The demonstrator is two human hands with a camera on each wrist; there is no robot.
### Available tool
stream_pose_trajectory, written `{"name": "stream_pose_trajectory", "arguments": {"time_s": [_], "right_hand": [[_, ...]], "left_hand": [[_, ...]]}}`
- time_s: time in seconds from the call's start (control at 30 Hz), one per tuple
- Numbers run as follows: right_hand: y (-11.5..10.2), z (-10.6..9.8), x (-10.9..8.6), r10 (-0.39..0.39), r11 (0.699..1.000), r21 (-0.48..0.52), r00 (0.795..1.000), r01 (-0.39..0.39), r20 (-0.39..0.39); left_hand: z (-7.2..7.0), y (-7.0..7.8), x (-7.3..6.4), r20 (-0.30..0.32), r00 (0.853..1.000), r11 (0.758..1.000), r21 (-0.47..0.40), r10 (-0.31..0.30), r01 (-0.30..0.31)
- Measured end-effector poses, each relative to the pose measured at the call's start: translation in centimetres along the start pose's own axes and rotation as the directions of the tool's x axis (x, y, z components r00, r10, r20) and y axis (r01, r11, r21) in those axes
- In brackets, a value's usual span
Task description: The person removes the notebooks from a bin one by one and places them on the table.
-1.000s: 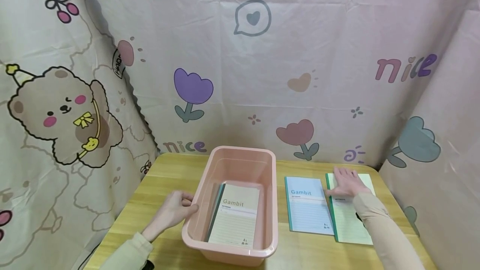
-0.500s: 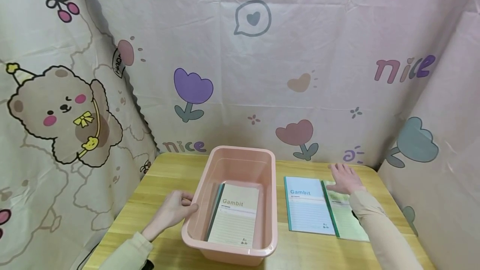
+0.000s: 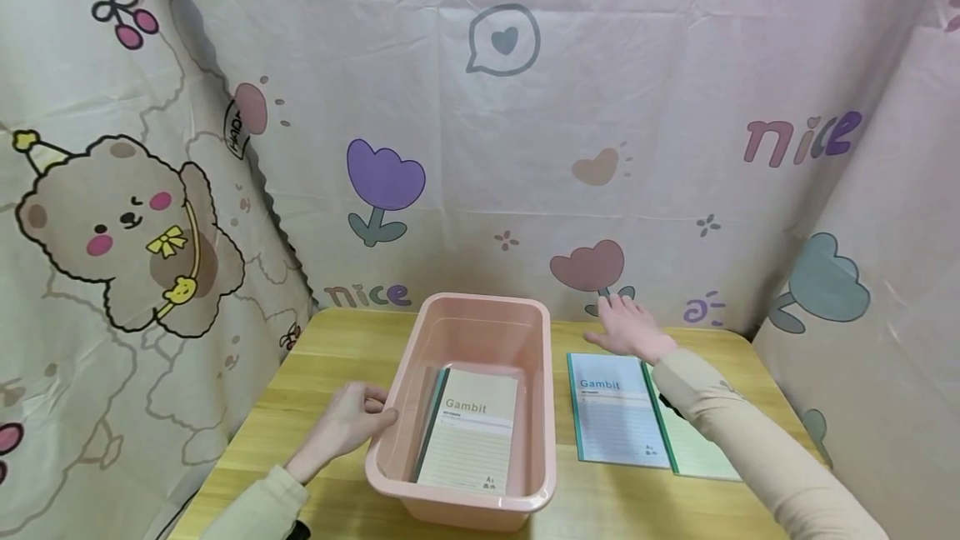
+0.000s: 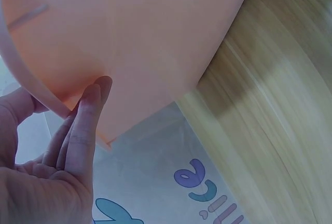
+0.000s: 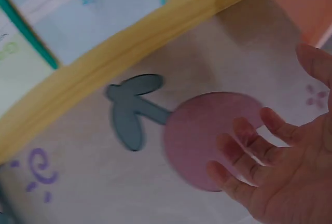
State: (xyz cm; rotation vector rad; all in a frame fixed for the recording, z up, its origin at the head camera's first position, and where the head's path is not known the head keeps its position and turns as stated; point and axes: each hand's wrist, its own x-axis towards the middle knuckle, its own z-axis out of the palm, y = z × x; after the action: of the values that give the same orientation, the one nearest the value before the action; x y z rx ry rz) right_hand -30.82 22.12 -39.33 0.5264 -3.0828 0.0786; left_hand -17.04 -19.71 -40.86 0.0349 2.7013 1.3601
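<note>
My left hand (image 3: 347,422) pinches the left rim of a pink plastic bin (image 3: 550,407); in the left wrist view its fingers (image 4: 85,125) lie along the outer wall with the thumb over the rim. Inside the bin lies a cream notebook (image 3: 472,432) with a dark spine, on top of at least one more with a blue spine. My right hand (image 3: 630,330) hovers with spread fingers above the far edge of a blue notebook (image 3: 618,415), holding nothing. A green notebook (image 3: 697,440) lies beside the blue one, partly hidden by the right sleeve.
Everything stands on a wooden table (image 3: 345,340). Behind it and at both sides hang printed curtains (image 3: 465,148) that meet the table's back edge. The blue and green notebooks lie flat to the right of the bin.
My right hand has lifted off the green notebook and moved left, to above the blue one. The green notebook has shifted left against the blue one. The left hand stays on the bin.
</note>
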Motion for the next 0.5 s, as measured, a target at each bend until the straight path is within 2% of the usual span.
{"name": "stream_pose_trajectory", "arguments": {"time_s": [0.1, 0.27, 0.5], "right_hand": [[-1.9, -1.1, 0.4, 0.003, 1.000, 0.013, 1.000, -0.003, 0.000], [-6.0, -2.7, 1.2, 0.001, 0.999, 0.052, 0.999, -0.004, 0.047], [-10.3, -4.0, 2.2, -0.001, 0.999, 0.048, 0.994, -0.005, 0.107]], "left_hand": [[0.0, -0.1, 0.0, 0.003, 1.000, 1.000, -0.003, -0.001, 0.001], [0.1, -0.1, 0.1, -0.003, 1.000, 1.000, 0.002, -0.010, 0.010], [0.0, 0.2, 0.0, 0.003, 1.000, 1.000, -0.001, 0.000, 0.000]]}}
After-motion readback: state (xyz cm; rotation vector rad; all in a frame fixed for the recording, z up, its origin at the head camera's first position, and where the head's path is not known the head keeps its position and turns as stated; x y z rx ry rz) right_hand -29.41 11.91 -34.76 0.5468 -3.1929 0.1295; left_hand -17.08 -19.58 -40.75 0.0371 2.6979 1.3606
